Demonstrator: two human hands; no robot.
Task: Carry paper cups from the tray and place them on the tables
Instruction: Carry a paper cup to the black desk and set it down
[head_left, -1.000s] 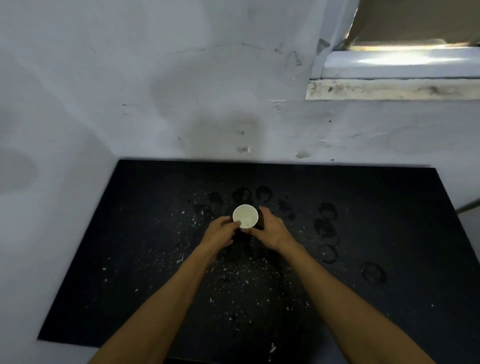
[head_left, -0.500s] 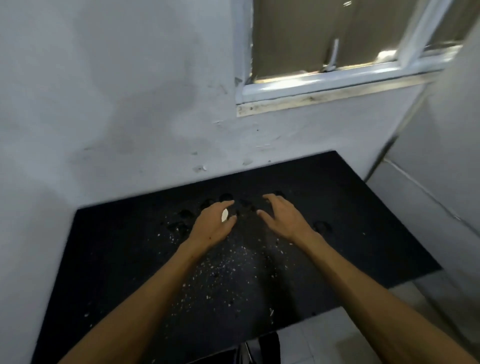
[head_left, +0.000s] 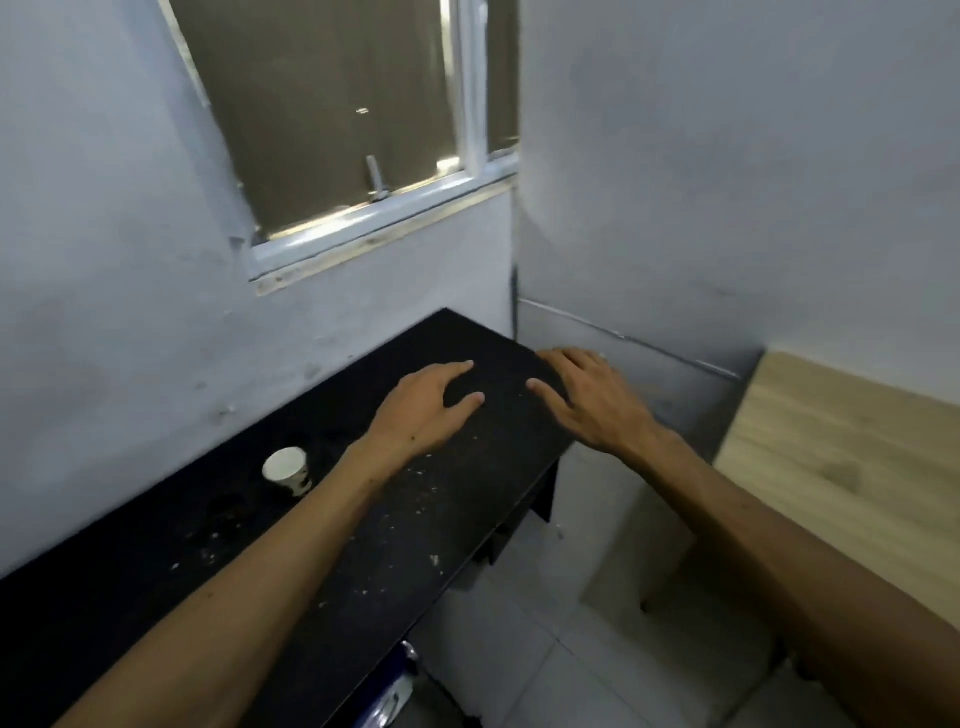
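Observation:
A white paper cup (head_left: 287, 469) stands upright on the black table (head_left: 156, 561), close to the wall and just left of my left forearm. My left hand (head_left: 423, 402) hovers above the table's right part, fingers relaxed and spread, holding nothing. My right hand (head_left: 587, 397) is over the table's right end, palm down, fingers straight, also empty. Both hands are well to the right of the cup. No tray is in view.
The black table is speckled with white crumbs and dark ring marks. A window (head_left: 332, 119) sits in the wall above it. A light wooden tabletop (head_left: 841, 467) lies at the right, with white floor tiles (head_left: 519, 649) between the two tables.
Both hands have let go of the cup and moved right, away from it. The view has swung right, so the cup now stands alone at the left and the wooden table has come into sight.

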